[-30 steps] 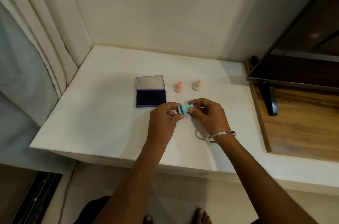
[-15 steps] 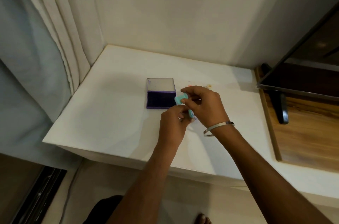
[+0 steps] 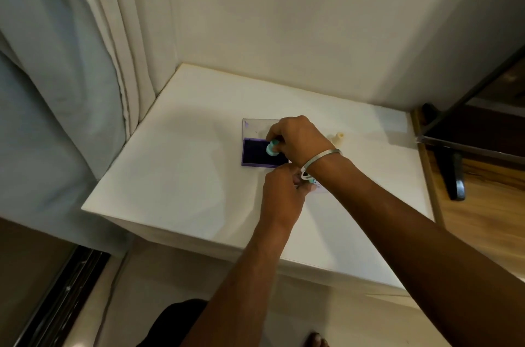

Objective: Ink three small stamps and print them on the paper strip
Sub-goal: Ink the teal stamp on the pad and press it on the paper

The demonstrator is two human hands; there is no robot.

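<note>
Nearest: left hand (image 3: 281, 190) curled low on the white table (image 3: 176, 176), fingers (image 3: 305, 186) bunched around something small. A sliver of teal and white shows just past the fingertips, possibly the stamp's cap; cannot tell for sure. Paper strip not made out; it may lie under this hand or the wrist.

Just beyond: right hand (image 3: 298, 139), metal bangle (image 3: 321, 158) on the wrist, fingers pinching the teal stamp (image 3: 272, 148). Stamp tilted, its face at or just above the dark pad of the open ink pad (image 3: 257, 153); contact unclear. Lid (image 3: 257, 126) lies flat past the fingertips.

Farther, right of the knuckles: cream stamp (image 3: 338, 138) upright on the table. Third stamp hidden, likely behind the hand.

Risks, as judged:
- Tilted stamp inks one edge only, giving a patchy print.
- Pad is held by nothing; a sideways press could skid it.
- Fingertips sit close to the stamp face; ink may reach skin, then smear the white table or paper.
- Wrist passing back could knock the cream stamp.
</note>
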